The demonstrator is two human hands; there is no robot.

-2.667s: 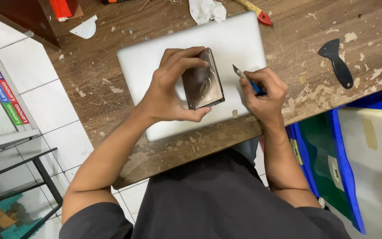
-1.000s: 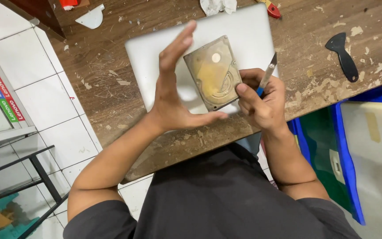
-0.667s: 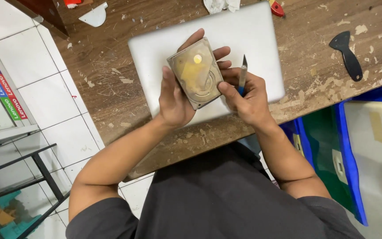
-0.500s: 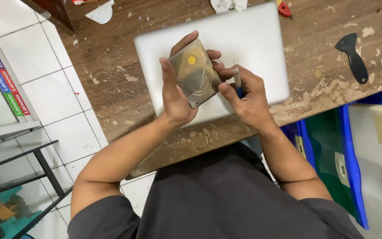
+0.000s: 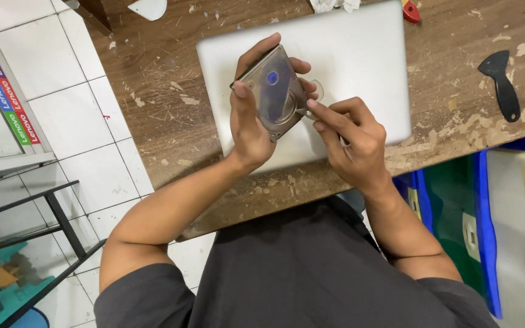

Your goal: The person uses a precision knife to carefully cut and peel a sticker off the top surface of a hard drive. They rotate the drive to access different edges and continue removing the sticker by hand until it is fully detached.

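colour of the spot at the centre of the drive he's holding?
Blue, on the silvery hard drive; head view.

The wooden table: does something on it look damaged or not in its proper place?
Yes. The wooden table is worn: its surface is scratched, with pale chipped patches and loose flakes, mostly near the front edge. A closed silver laptop lies on it as a work surface, and above it the left hand holds a bare metal drive, which the right hand touches.
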